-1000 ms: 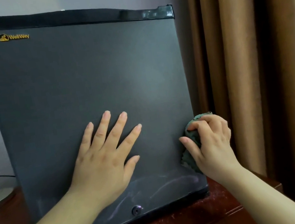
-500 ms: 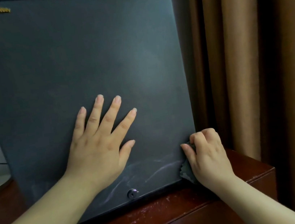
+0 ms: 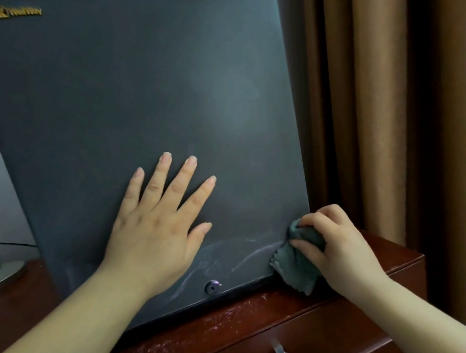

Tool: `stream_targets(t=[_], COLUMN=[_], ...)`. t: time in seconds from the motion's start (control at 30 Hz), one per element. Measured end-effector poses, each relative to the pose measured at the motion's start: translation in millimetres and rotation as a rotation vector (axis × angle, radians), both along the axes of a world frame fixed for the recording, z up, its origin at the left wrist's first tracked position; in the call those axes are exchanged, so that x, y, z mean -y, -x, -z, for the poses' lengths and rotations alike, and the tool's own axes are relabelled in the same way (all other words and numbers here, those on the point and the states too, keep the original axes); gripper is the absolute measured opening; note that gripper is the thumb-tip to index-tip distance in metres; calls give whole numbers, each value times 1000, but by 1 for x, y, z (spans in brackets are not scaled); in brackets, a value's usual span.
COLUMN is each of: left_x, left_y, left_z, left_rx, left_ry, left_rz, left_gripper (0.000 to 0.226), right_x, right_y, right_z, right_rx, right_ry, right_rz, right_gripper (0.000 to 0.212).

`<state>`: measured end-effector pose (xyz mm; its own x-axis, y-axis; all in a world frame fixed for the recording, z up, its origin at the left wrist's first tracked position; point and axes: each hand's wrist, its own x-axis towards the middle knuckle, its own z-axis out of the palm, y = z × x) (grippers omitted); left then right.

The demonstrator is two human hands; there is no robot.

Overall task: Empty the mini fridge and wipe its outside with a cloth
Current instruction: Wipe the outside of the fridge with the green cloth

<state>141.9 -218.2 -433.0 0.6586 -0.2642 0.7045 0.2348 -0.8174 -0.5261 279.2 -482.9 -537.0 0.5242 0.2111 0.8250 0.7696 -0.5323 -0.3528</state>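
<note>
Mini fridge (image 3: 131, 100) stands on dark red wooden cabinet (image 3: 245, 318), door closed, pale smears near keyhole (image 3: 212, 287); left hand (image 3: 155, 232) flat on door, fingers straight and spread, holding nothing; right hand (image 3: 336, 247) curls round bunched grey-green cloth (image 3: 294, 266), pressing it to door's lower right corner; brown curtain (image 3: 408, 91) just beside fridge.

The fridge (image 3: 140, 99) stands upright on a wooden cabinet (image 3: 218, 337). Its dark grey door is shut, with a yellow logo (image 3: 16, 10) at top left, a round lock (image 3: 212, 287) at bottom centre and pale smears across the lower part. The cloth (image 3: 294, 266), grey-green and crumpled, lies against the door's lower right corner, gripped by the right hand (image 3: 337, 248), its loose end hanging to the cabinet top.
</note>
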Motion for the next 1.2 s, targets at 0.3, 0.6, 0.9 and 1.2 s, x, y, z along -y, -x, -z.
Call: stream_targets(t=[0.3,0.6,0.9,1.2], left_x=[-27,-37,-35,-42], left_y=[29,35,32,39], left_z=[11,17,22,30], left_rx=[-29,-28,-11,-19], left_ry=[-3,-13,10,21], left_rz=[-32,-33,-26,-9], left_gripper=[66,67,70,69], right_x=[-40,-49,-29,-40], right_y=[13,22,14,22], right_z=[4,11,8,-2], right_rx=[134,80,-27,-14], right_ry=[-25,1,-166,-103], right_rz=[-98,-133,-24,-18], right_gripper=[32,31,30,29])
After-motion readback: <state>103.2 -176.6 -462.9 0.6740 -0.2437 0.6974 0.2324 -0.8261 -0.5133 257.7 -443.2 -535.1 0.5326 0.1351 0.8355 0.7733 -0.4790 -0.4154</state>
